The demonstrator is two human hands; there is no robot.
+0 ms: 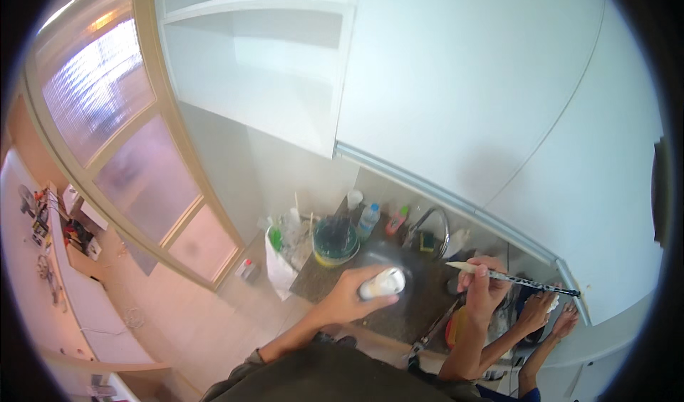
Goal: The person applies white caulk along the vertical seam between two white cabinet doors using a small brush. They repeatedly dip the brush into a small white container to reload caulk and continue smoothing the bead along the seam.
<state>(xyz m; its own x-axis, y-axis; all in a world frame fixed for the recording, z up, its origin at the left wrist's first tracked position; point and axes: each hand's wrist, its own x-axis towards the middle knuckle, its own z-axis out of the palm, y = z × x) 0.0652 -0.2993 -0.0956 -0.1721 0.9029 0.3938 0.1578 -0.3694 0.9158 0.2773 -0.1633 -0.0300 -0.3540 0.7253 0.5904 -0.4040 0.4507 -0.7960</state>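
My left hand (349, 296) is wrapped around a small white cylindrical container (383, 284), held upright over the counter with its top towards me. In my right hand (486, 288) is a long thin stick (524, 281), pinched between the fingers. It has a pale tapered end at the left and a black-and-white speckled length ending in a dark tip. That tip reaches the lower corner of the white wall cabinet (491, 95); whether it touches cannot be made out. Another person's hands, one (536, 313) holding something white and the other (565, 322) raised, are close by at the right.
Below lies a dark counter (313, 281) with a sink and curved tap (447, 231). A green bucket (335, 241), a clear bottle (369, 220) and a pink bottle (397, 220) stand along it. Left are a white bag (279, 263), a small floor bottle (246, 268) and a framed glass door (146, 160).
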